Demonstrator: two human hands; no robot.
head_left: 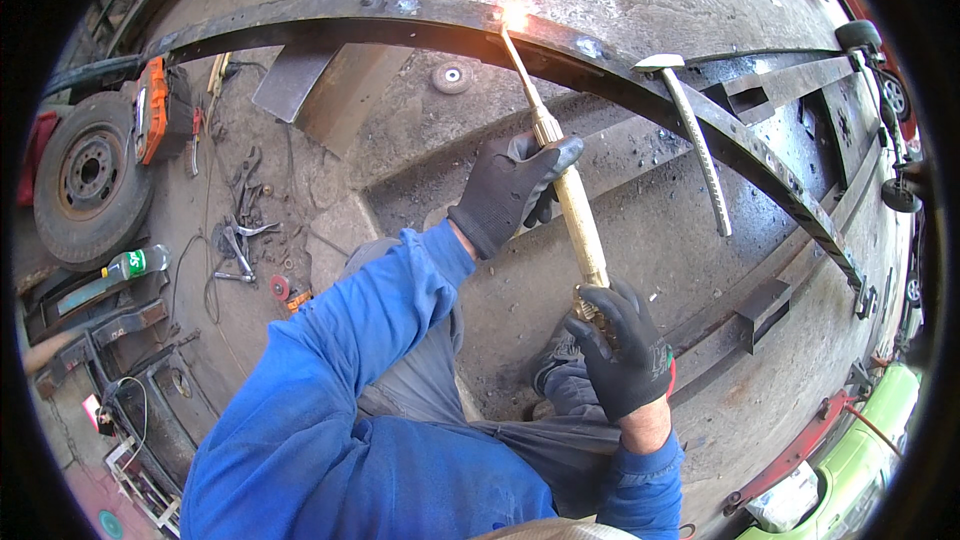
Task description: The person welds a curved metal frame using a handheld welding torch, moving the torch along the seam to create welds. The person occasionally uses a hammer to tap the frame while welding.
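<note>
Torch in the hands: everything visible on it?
The torch looks brass-coloured and metallic: slim nozzle, ribbed collar, long cylindrical handle, fittings at the rear partly hidden. It slants up and leftward, its tip at the curved beam beside a bright orange-white glow; exact contact is unclear. The gloved left hand grips it near the collar, the gloved right hand its rear.

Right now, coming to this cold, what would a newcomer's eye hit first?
The bright orange-white glow at the torch tip, top centre, against the long steel beam. Then the brass-coloured torch mid-picture, left hand around its upper part, right hand at its lower end. Far left, a big tyre.
</note>
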